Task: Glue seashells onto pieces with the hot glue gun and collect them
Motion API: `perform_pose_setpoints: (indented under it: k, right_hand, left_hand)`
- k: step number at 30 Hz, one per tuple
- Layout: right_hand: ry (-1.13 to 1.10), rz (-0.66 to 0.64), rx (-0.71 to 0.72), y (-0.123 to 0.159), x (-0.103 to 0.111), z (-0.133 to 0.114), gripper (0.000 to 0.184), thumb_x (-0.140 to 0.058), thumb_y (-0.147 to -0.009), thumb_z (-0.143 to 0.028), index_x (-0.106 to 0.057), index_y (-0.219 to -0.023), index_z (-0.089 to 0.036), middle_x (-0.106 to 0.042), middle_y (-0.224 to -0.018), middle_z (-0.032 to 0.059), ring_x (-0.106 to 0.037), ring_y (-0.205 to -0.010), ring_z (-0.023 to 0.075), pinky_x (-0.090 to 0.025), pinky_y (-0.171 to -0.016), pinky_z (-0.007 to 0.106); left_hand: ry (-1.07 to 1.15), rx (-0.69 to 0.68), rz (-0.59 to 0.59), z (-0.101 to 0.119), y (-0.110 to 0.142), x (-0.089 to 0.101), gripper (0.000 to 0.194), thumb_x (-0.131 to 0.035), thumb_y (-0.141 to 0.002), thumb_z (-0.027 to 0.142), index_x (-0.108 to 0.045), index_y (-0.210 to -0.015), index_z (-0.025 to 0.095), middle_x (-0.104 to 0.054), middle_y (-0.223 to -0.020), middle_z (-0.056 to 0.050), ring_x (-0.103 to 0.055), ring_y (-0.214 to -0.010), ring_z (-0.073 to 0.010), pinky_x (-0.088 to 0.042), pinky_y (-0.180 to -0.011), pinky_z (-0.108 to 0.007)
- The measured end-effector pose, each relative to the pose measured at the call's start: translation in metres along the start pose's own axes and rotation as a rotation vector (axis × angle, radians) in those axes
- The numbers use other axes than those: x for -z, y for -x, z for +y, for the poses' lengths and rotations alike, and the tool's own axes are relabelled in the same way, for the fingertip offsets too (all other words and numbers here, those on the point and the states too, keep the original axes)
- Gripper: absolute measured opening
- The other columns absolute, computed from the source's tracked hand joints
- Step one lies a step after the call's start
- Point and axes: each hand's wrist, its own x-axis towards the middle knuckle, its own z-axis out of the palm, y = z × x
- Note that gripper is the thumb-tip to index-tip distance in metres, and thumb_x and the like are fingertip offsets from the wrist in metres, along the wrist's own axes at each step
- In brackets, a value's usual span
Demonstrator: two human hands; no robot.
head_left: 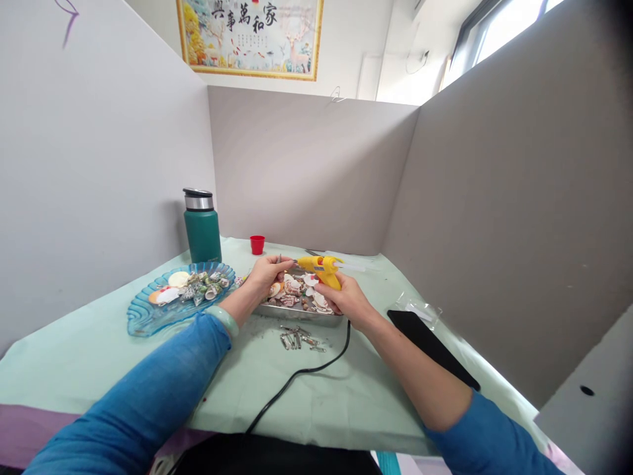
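Observation:
My right hand (349, 300) is wrapped round the handle of a yellow hot glue gun (320, 265), whose nozzle points left. Close to the nozzle tip, my left hand (267, 274) is closed in a pinch; a small greyish piece shows at its fingertips, too small to name. Below both hands lies a metal tray (301, 313) holding seashells (293, 285), partly covered by the hands. Several small metal clips or pins (299, 338) are scattered on the cloth in front of the tray. A black cord (301, 371) runs from the gun toward the table's front edge.
A blue glass dish (143, 320) with shells and small patterned pieces stands at left, a green bottle (202, 231) behind it. Farther back is a red cup (257, 245). At right lie a black flat pad (430, 346) and a clear plastic bag (420, 309). Grey partitions (311, 171) enclose the table.

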Motion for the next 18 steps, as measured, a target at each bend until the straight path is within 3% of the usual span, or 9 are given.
perform_pose_setpoints:
  k: [13,18]
  right_hand:
    - [0.006,-0.006,0.005,0.000,0.000,0.001,0.028,-0.066,-0.071,-0.037,-0.055,-0.089,-0.018,-0.041,-0.047,-0.0082,-0.034,-0.039,0.0074,-0.028,-0.040,0.022]
    - [0.156,0.046,0.038,-0.008,0.017,0.001,0.031,-0.067,-0.069,-0.039,-0.061,-0.091,-0.017,-0.050,-0.055,-0.0038,-0.043,-0.049,0.0111,-0.033,-0.049,0.024]
  left_hand:
    - [-0.012,-0.005,0.026,0.002,0.002,-0.002,0.019,-0.075,-0.061,0.021,-0.063,-0.072,0.011,-0.049,-0.046,0.003,-0.035,-0.038,-0.0041,-0.026,-0.038,-0.018]
    - [-0.008,0.009,0.108,-0.001,-0.001,0.001,0.026,-0.078,-0.057,0.024,-0.063,-0.073,0.011,-0.047,-0.044,0.004,-0.036,-0.037,-0.0050,-0.029,-0.038,-0.019]
